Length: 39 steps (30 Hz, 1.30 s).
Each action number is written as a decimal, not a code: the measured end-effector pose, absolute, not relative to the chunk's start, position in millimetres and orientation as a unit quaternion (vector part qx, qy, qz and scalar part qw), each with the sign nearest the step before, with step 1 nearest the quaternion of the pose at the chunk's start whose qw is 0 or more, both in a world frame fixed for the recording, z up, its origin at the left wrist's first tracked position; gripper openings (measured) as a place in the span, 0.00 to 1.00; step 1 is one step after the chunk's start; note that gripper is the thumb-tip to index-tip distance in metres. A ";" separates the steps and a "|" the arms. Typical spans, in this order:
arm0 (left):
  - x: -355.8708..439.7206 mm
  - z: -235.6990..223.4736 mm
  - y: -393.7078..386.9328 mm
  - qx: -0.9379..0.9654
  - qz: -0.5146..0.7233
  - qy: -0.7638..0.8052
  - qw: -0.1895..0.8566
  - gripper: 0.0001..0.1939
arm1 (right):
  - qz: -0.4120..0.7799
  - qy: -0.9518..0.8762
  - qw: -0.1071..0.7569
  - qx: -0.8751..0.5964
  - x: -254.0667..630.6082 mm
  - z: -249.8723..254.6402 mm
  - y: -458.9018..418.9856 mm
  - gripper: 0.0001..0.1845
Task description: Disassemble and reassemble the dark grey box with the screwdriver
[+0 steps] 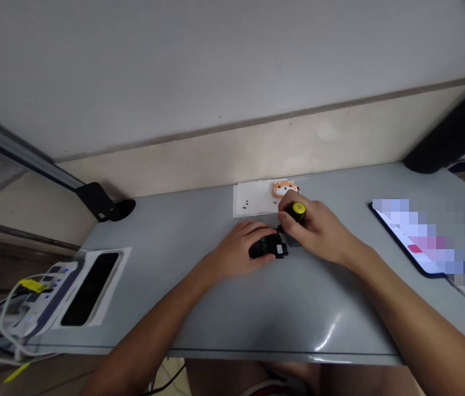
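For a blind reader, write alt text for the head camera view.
The left hand steadies a small black device on a gray table while the right hand grips a yellow-topped tool. Behind them lie white paper with tiny dark pieces and an orange animal-faced case.

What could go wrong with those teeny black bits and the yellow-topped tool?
The tiny dark bits lie loose on the white paper, so a bump might scatter them. The yellow-topped tool in the right hand could slip and poke the left hand, which is close by, holding the black gadget.
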<state>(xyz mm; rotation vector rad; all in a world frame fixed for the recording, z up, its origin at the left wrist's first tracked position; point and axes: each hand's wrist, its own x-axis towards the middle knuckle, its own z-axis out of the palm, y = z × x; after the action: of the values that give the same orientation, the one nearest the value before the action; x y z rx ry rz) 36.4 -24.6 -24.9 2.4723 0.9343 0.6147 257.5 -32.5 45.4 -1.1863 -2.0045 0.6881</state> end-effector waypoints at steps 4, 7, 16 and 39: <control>36.5 -26.0 -24.3 0.893 0.222 0.330 0.209 0.24 | 0.251 -0.787 0.338 -0.451 253.9 47.8 -36.6 0.09; 36.1 -26.8 -24.4 0.894 0.225 0.326 0.208 0.24 | 0.239 -0.789 0.346 -0.449 252.2 47.6 -37.7 0.10; 36.4 -24.5 -25.5 0.892 0.228 0.327 0.211 0.22 | 0.277 -0.712 0.488 -0.423 244.6 46.0 -32.9 0.06; 35.7 -22.8 -25.5 0.911 0.231 0.304 0.157 0.09 | 0.579 -0.475 0.566 -0.345 231.8 35.0 -30.2 0.25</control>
<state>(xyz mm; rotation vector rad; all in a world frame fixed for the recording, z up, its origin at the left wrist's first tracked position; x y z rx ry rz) 35.7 -25.5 -22.8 2.6066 0.8692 0.6623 231.8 -30.2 35.0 -0.8118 -1.1172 1.3609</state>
